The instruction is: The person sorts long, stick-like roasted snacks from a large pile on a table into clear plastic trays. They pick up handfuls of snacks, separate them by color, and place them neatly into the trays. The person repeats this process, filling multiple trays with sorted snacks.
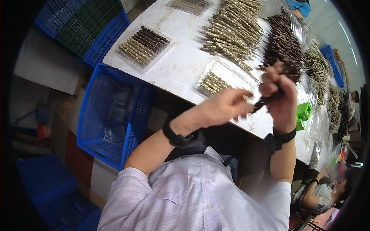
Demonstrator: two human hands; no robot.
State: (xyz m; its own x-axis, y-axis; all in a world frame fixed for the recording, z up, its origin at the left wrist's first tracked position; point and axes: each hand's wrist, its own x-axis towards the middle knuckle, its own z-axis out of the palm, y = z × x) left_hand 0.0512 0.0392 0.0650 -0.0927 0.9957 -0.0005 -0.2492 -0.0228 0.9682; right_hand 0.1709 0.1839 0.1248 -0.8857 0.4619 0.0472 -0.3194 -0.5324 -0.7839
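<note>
My right hand [283, 98] is raised over the table's near edge, fingers curled round a bundle of dark brown twisted sticks [291, 71]. The bundle's lower end sticks out toward my left hand [227, 107]. Thumb and fingers of that hand are apart and loosely bent, close to the dark end; blur hides whether they touch it. Just beyond my left hand lies a clear plastic tray [231, 69] with gold twisted sticks [214, 82] in its near part. A filled clear tray [143, 48] to the left holds gold and dark sticks side by side.
Piles of gold sticks [235, 29] and dark sticks [280, 34] cover the white table's [173, 61] far side. A green plastic piece [303, 115] sits right of my right hand. A blue crate [111, 115] stands below the table's left edge. Another person [318, 194] is at right.
</note>
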